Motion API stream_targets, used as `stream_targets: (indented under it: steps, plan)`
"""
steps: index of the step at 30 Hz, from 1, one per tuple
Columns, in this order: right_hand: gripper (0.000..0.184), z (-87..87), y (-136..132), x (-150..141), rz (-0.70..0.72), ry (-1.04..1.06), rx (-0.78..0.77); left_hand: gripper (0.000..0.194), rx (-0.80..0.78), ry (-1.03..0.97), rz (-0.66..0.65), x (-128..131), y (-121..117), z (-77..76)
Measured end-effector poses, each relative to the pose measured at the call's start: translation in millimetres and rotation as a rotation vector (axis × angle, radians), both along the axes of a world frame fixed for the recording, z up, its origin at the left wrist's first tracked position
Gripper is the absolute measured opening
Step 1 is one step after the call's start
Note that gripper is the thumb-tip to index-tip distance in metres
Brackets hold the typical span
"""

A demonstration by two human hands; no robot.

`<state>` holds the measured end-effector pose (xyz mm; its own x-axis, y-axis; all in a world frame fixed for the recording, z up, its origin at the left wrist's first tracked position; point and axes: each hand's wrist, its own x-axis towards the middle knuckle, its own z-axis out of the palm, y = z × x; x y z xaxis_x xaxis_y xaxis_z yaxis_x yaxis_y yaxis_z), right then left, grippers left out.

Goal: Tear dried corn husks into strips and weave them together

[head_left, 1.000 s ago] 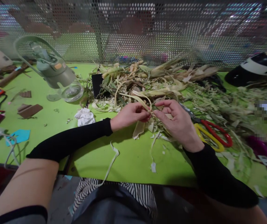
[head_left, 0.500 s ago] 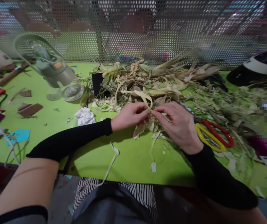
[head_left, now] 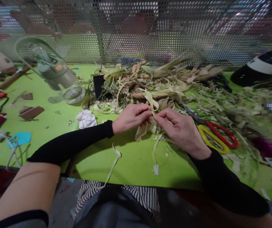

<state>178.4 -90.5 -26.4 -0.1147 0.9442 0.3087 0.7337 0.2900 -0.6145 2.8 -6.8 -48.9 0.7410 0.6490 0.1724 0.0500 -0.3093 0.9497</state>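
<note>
A pale strip of corn husk stands curled above my fingertips, just in front of the husk pile. My left hand is closed in a pinch on it, thumb against the fingers. From the other side my right hand pinches at the same spot with thumb and forefinger. The fingers hide the point where the strip is gripped. Scissors with one red and one yellow handle lie beside my right hand, blades toward the pile. Below the hands, a thin husk strip hangs toward the table's front edge.
A heap of dried husks fills the back of the green table. A clear bottle with a green lid stands left, near crumpled white paper. Behind rises a perforated metal screen. A dark bottle-like object lies right.
My right hand has shifted slightly right and down, showing more of the scissor blades. The curled husk strip between the hands has tilted a little to the right.
</note>
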Motion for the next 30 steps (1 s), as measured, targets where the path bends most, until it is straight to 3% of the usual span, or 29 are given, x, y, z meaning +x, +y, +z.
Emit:
stream_targets:
  steps: [5,10,13,17,20,27,30]
  plan:
    - [0.028,-8.0,7,4,-0.067,0.066,-0.075,0.009,-0.112,-0.048,0.006,3,5,-4.5]
    - [0.041,-13.1,12,4,-0.132,0.235,-0.261,0.007,0.105,0.035,0.061,3,5,-7.8]
    - [0.039,-16.3,15,6,-0.128,0.276,-0.171,0.011,0.124,0.069,0.092,2,4,-4.6]
    - [0.029,-21.1,19,9,-0.130,0.315,-0.075,0.021,-0.158,0.033,0.014,1,5,2.0]
    - [0.026,-21.7,20,9,-0.126,0.345,-0.070,0.023,-0.261,0.033,0.016,3,7,3.2]
    - [0.027,-17.0,15,5,-0.143,0.309,-0.135,0.023,-0.120,-0.011,0.078,3,5,-0.5]
    - [0.030,-19.4,15,5,-0.127,0.322,-0.162,0.019,-0.133,-0.052,0.079,3,4,-2.6]
